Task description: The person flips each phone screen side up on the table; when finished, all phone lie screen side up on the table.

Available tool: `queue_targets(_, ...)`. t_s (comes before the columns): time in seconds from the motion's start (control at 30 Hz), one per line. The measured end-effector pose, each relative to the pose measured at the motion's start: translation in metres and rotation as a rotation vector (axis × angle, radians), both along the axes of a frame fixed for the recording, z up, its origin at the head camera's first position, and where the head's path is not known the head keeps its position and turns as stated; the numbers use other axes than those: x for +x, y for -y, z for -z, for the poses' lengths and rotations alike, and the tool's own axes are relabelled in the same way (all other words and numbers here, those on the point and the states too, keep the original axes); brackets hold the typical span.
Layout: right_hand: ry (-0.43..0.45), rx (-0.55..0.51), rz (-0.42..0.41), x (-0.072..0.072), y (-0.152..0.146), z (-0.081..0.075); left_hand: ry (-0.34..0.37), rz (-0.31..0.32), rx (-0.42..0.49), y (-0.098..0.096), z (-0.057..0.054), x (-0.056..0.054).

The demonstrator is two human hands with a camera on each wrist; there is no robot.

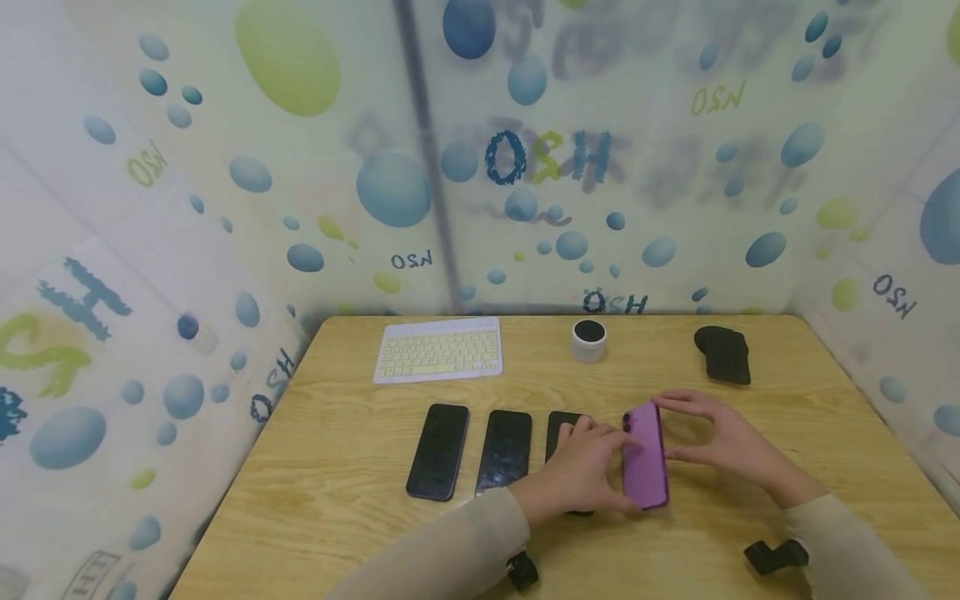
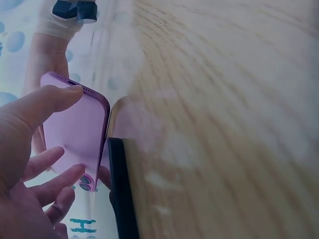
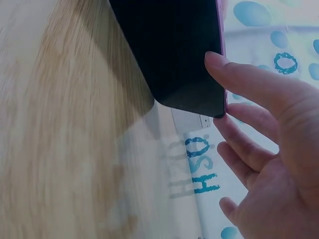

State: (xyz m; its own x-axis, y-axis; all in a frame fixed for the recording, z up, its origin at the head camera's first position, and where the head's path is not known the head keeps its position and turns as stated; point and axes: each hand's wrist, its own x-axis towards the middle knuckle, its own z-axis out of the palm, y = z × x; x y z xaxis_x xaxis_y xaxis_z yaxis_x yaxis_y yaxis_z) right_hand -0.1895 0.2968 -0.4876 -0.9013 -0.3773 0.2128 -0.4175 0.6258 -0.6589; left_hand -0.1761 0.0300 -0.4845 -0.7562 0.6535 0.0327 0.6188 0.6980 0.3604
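A smartphone with a purple back (image 1: 647, 467) stands tilted on a long edge, its back toward my left hand (image 1: 576, 473). In the left wrist view, the left thumb lies at the phone's port end while the fingers reach across its back toward the camera lenses. My right hand (image 1: 726, 437) pinches the opposite edge; in the right wrist view its thumb presses the dark screen (image 3: 174, 50), with fingers behind. Partly hidden under the left hand is a black phone (image 1: 557, 429) lying flat. Two more dark phones, a middle one (image 1: 508, 446) and a leftmost one (image 1: 437, 452), lie beside it.
A white keyboard (image 1: 438, 350) lies at the back left of the wooden table (image 1: 322, 500). Behind the phones stands a small white cylinder with a dark top (image 1: 588, 342). Black flat items (image 1: 726, 357) lie at the back right. Patterned curtains (image 1: 480, 233) enclose the table.
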Motion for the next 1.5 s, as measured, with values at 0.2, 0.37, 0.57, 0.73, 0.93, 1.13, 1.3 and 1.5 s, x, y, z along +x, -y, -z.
queue_targets(0.2, -0.069, 0.045, -0.006, 0.001, 0.010, -0.004, 0.010, 0.005, 0.031, 0.005, -0.002, 0.001)
queue_targets(0.37, -0.086, 0.030, -0.016, 0.001, 0.019, -0.006, 0.041, 0.004, 0.097, 0.010, -0.005, 0.001)
queue_targets(0.57, -0.104, -0.004, -0.027, 0.000, 0.028, -0.007, 0.025, 0.002, 0.119, 0.014, -0.009, -0.001)
queue_targets(0.73, -0.090, -0.031, -0.037, -0.001, 0.033, -0.009, 0.001, 0.011, 0.128, 0.019, -0.013, -0.002)
queue_targets(0.93, -0.101, -0.023, -0.037, -0.004, 0.038, -0.007, 0.005, 0.016, 0.133, 0.026, -0.014, -0.003)
queue_targets(1.13, -0.066, -0.017, -0.028, -0.005, 0.043, -0.005, 0.009, 0.019, 0.144, 0.031, -0.014, -0.004)
queue_targets(1.3, -0.068, -0.014, -0.040, -0.007, 0.045, -0.003, 0.004, 0.016, 0.147, 0.035, -0.012, -0.003)
queue_targets(1.5, -0.078, -0.009, -0.062, -0.009, 0.045, 0.001, 0.011, 0.015, 0.158, 0.040, -0.010, -0.004)
